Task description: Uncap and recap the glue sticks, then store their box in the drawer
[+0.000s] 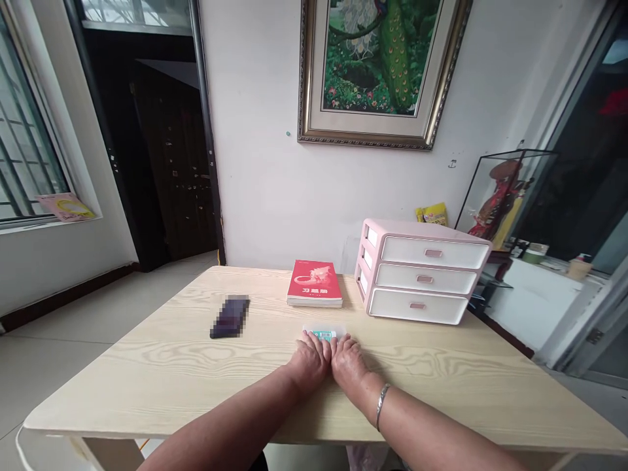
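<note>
A small, flat, clear-white packet or case [324,334] with a green label lies on the table in front of me; its near side is hidden by my hands. My left hand [311,357] has its fingers closed over the left part of it. On the right part, my right hand [349,361] rests with its fingers curled over the edge, the thumbs close together in the middle. A silver bangle circles my right wrist.
Behind the packet lies a thick red book [314,284]. A pink and white three-drawer box [424,275] stands at the back right. To the left is a dark, pixelated flat object [230,316]. All rest on the pale wooden table [171,386], against a wall.
</note>
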The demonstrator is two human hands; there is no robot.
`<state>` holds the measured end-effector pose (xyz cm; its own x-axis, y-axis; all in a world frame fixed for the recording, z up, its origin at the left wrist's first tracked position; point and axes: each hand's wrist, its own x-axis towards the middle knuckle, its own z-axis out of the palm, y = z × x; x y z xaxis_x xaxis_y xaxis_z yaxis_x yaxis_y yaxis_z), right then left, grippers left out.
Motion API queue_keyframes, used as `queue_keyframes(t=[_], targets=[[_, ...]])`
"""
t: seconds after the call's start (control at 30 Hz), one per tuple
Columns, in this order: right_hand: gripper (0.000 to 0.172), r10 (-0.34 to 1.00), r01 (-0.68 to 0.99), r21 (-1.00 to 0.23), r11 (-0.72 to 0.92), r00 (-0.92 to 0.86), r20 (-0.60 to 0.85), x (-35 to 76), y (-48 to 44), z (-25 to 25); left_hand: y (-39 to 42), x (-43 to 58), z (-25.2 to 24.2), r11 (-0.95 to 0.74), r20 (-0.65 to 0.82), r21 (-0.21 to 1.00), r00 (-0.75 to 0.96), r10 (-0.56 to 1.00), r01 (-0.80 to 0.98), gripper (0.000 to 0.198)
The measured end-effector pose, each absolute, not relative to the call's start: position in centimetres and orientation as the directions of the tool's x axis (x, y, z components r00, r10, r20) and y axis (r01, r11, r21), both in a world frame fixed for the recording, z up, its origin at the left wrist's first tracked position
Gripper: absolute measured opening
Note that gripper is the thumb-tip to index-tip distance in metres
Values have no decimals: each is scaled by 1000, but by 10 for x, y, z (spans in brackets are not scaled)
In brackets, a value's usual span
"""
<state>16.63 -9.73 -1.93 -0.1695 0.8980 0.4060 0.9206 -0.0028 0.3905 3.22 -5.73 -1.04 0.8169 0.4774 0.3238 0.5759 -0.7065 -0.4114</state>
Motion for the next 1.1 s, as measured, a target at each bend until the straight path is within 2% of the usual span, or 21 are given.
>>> queue_keyframes(t=[0.17, 0.37, 0.5, 0.6, 0.73, 0.83, 0.9, 1.0, 1.1], targets=[[44, 914, 939, 345, -11, -130, 385, 161, -98, -7, -58, 29, -4, -679, 316, -445, 811, 491, 584, 49], [44, 903, 943, 325, 71, -200, 381, 169, -104, -1, -57, 16, 3, -747, 314, -384, 837, 448, 543, 51], [41, 844, 913, 372, 169, -329, 423, 182, -112, 0, -52, 4, 6, -760, 270, -436, 875, 401, 482, 50], [36, 786, 885, 424, 195, -399, 472, 192, -119, 11, -44, -8, 12, -801, 358, -412, 886, 296, 434, 47], [34, 757, 893, 377, 247, -421, 500, 203, -122, 33, -36, -19, 25, -879, 511, -282, 836, 201, 384, 40], [35, 754, 929, 247, 275, -367, 544, 209, -119, 49, -33, -16, 35, -908, 577, -169, 785, 224, 383, 36], [38, 749, 957, 136, 255, -284, 598, 212, -117, 56, -31, -10, 39, -905, 617, -70, 731, 291, 419, 34], [40, 700, 984, -61, 168, -75, 710, 212, -117, 60, -23, 2, 43, -861, 655, 159, 601, 458, 483, 34], [33, 664, 956, -274, 102, 139, 735, 205, -125, 55, -12, 16, 42, -729, 598, 511, 421, 682, 456, 34]])
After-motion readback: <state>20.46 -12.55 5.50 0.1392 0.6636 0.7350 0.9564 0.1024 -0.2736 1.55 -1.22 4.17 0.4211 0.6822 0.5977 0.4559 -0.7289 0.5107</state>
